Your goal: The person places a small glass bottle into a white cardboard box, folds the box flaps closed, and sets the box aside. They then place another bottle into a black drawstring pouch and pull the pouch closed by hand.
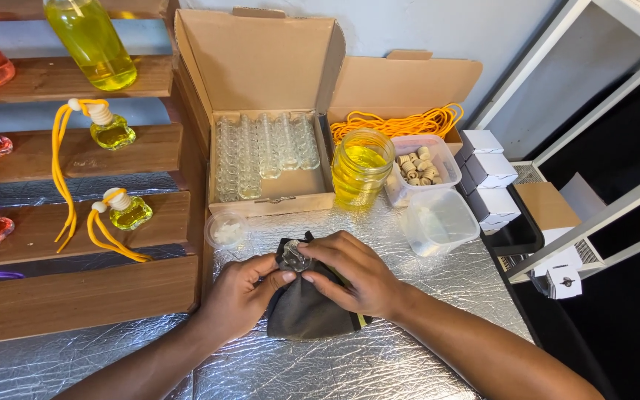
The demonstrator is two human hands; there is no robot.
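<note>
Head view: foil-covered table, room only near front edge. Open box of glass vials and yellow jar close ahead; forward jerk could topple them, I judge. Dark cloth under my left hand and right hand. Fingertips pinched shut on small glass bottle; slick glass might slip.

open brown carton centre | white boxes right, perhaps four

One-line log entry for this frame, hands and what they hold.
left hand: on small glass bottle | right hand: on bottle, dark cloth beneath | surface: foil-covered table | nearby: jar of yellow liquid
</note>
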